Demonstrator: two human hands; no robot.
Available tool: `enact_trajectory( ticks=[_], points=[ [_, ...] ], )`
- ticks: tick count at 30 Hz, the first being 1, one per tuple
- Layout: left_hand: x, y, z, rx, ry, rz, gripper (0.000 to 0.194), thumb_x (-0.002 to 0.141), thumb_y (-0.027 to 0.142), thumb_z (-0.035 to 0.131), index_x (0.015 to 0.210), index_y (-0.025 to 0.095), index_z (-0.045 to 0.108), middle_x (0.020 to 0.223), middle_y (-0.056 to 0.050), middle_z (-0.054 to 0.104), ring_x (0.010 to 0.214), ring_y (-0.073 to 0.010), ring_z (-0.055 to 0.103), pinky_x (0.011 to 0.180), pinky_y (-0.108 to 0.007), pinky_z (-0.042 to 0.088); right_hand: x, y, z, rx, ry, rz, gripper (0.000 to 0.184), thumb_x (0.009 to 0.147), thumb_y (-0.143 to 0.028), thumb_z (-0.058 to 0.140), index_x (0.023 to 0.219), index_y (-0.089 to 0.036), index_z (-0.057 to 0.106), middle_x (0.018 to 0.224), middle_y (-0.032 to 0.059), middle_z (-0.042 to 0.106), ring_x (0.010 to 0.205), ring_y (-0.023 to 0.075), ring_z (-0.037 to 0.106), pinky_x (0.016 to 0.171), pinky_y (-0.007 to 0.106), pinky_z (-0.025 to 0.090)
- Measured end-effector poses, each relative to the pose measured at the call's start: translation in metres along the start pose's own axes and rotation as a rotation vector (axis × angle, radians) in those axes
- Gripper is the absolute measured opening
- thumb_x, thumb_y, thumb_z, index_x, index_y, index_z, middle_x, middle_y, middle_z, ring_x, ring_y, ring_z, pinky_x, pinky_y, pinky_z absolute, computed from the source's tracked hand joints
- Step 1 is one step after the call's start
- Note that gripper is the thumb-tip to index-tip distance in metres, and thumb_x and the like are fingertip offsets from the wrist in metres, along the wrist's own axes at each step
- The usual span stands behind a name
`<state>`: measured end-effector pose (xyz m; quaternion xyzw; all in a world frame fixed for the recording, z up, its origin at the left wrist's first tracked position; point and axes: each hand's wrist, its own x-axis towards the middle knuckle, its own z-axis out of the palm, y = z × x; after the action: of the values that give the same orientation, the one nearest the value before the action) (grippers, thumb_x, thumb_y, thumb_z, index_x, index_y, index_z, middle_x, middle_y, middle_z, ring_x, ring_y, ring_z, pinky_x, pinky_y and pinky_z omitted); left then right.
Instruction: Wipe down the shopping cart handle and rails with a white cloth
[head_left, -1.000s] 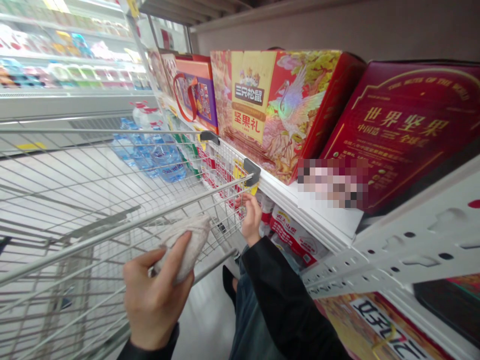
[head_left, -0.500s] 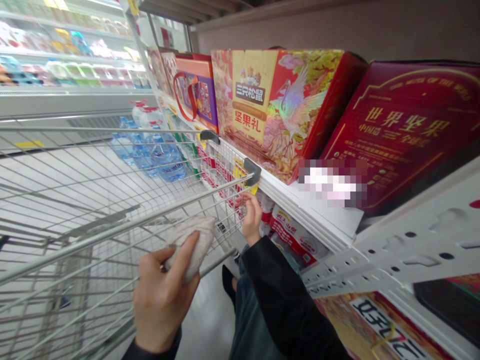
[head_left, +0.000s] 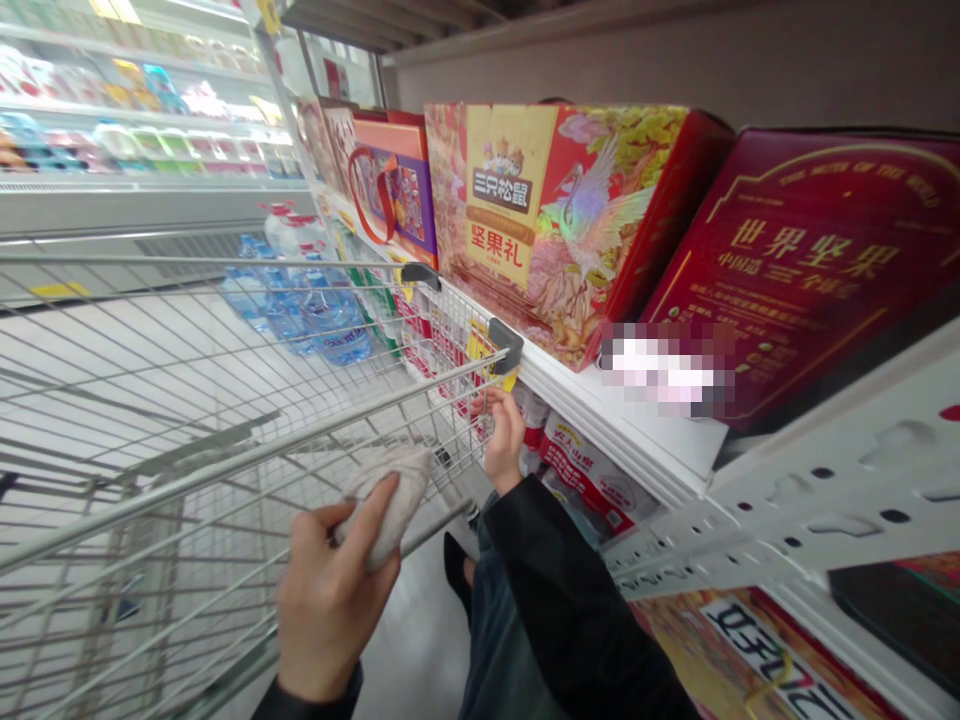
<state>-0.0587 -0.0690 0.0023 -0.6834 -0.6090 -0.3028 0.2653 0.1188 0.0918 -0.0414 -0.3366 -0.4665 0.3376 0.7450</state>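
My left hand [head_left: 334,590] is shut on a soft white cloth bundle [head_left: 390,505], held just behind the near rail of a wire shopping cart [head_left: 300,432]. My right hand [head_left: 504,440] grips the wire at the cart's front corner, below a grey rail clip [head_left: 504,345]. A black sleeve covers that forearm. What the bundle is exactly, I cannot tell.
A steel shelf edge [head_left: 825,500] runs beside the cart, bearing a red nut gift box [head_left: 547,230] and a dark red gift box [head_left: 802,270]. Bottled water [head_left: 322,315] stands beyond the cart. A refrigerated display case [head_left: 127,120] lies at the far left.
My left hand has shifted to the right, carrying the white bundle with it. My right hand stays on the cart.
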Motion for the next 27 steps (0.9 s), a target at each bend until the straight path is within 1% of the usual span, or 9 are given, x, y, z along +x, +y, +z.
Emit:
enact_trajectory(
  ticks=[4, 9, 11, 14, 17, 19, 21, 25, 27],
  points=[
    [0.003, -0.001, -0.004, 0.004, 0.075, -0.03, 0.05, 0.081, 0.021, 0.074, 0.13, 0.028, 0.065, 0.108, -0.007, 0.054, 0.086, -0.0137, 0.057, 0.068, -0.024, 0.047, 0.0, -0.001, 0.0, -0.005, 0.002, 0.007, 0.031, 0.098, -0.039, 0.044, 0.106, -0.019, 0.066, 0.091, 0.0039, 0.069, 0.082, 0.0173, 0.066, 0.078, 0.033, 0.054],
    [-0.005, 0.004, 0.011, 0.052, -0.112, -0.007, 0.052, 0.079, 0.017, 0.074, 0.129, 0.029, 0.066, 0.102, -0.005, 0.053, 0.075, -0.0098, 0.055, 0.056, -0.02, 0.041, -0.001, -0.001, 0.0, -0.005, 0.004, 0.009, 0.031, 0.098, -0.039, 0.044, 0.106, -0.019, 0.066, 0.09, 0.0041, 0.069, 0.082, 0.0173, 0.066, 0.079, 0.034, 0.054],
    [-0.006, 0.006, 0.012, 0.042, -0.162, -0.02, 0.054, 0.078, 0.016, 0.075, 0.13, 0.03, 0.065, 0.101, -0.004, 0.052, 0.075, -0.0092, 0.055, 0.054, -0.019, 0.041, -0.001, -0.001, 0.0, 0.0, 0.007, 0.008, 0.031, 0.098, -0.039, 0.044, 0.106, -0.019, 0.066, 0.09, 0.004, 0.069, 0.081, 0.0172, 0.065, 0.079, 0.034, 0.054],
    [0.0, 0.004, 0.0, 0.03, -0.084, -0.02, 0.052, 0.081, 0.019, 0.073, 0.131, 0.03, 0.064, 0.104, -0.004, 0.052, 0.078, -0.0099, 0.056, 0.06, -0.02, 0.046, -0.001, -0.002, 0.0, 0.001, 0.006, 0.002, 0.03, 0.098, -0.039, 0.044, 0.105, -0.019, 0.066, 0.091, 0.004, 0.069, 0.082, 0.0171, 0.066, 0.08, 0.034, 0.054],
    [0.01, -0.002, -0.018, 0.05, 0.07, -0.038, 0.052, 0.083, 0.025, 0.073, 0.134, 0.029, 0.061, 0.109, -0.007, 0.054, 0.087, -0.0155, 0.057, 0.068, -0.026, 0.049, -0.001, -0.003, 0.0, -0.005, 0.002, 0.007, 0.03, 0.098, -0.039, 0.045, 0.106, -0.019, 0.066, 0.091, 0.0041, 0.07, 0.083, 0.0173, 0.067, 0.08, 0.034, 0.055],
    [0.013, -0.007, -0.023, 0.059, 0.107, -0.039, 0.052, 0.083, 0.027, 0.073, 0.134, 0.028, 0.06, 0.11, -0.008, 0.054, 0.09, -0.0182, 0.057, 0.069, -0.029, 0.049, -0.001, -0.003, 0.0, -0.003, 0.006, 0.018, 0.03, 0.097, -0.039, 0.045, 0.107, -0.019, 0.066, 0.091, 0.0041, 0.07, 0.083, 0.0176, 0.067, 0.08, 0.034, 0.055],
    [0.011, -0.011, -0.019, 0.057, 0.08, -0.021, 0.052, 0.082, 0.025, 0.074, 0.133, 0.027, 0.062, 0.109, -0.008, 0.054, 0.088, -0.0168, 0.056, 0.068, -0.027, 0.049, -0.001, -0.002, 0.0, 0.001, 0.009, 0.022, 0.03, 0.097, -0.039, 0.046, 0.107, -0.019, 0.066, 0.091, 0.0043, 0.069, 0.083, 0.0175, 0.067, 0.08, 0.034, 0.055],
    [-0.005, -0.01, 0.004, 0.084, -0.071, 0.01, 0.052, 0.08, 0.022, 0.075, 0.13, 0.029, 0.064, 0.104, -0.005, 0.052, 0.077, -0.0104, 0.054, 0.061, -0.022, 0.045, -0.001, -0.001, 0.001, 0.014, 0.014, 0.023, 0.03, 0.097, -0.039, 0.046, 0.106, -0.018, 0.066, 0.091, 0.0041, 0.069, 0.084, 0.0174, 0.067, 0.08, 0.033, 0.054],
    [-0.011, -0.007, 0.011, 0.091, -0.108, 0.003, 0.051, 0.081, 0.022, 0.074, 0.13, 0.031, 0.064, 0.103, -0.004, 0.052, 0.075, -0.0091, 0.053, 0.058, -0.021, 0.043, -0.001, -0.001, 0.001, 0.009, 0.015, 0.025, 0.031, 0.097, -0.039, 0.045, 0.106, -0.019, 0.067, 0.091, 0.0038, 0.069, 0.084, 0.0172, 0.067, 0.081, 0.033, 0.054]
  ],
)
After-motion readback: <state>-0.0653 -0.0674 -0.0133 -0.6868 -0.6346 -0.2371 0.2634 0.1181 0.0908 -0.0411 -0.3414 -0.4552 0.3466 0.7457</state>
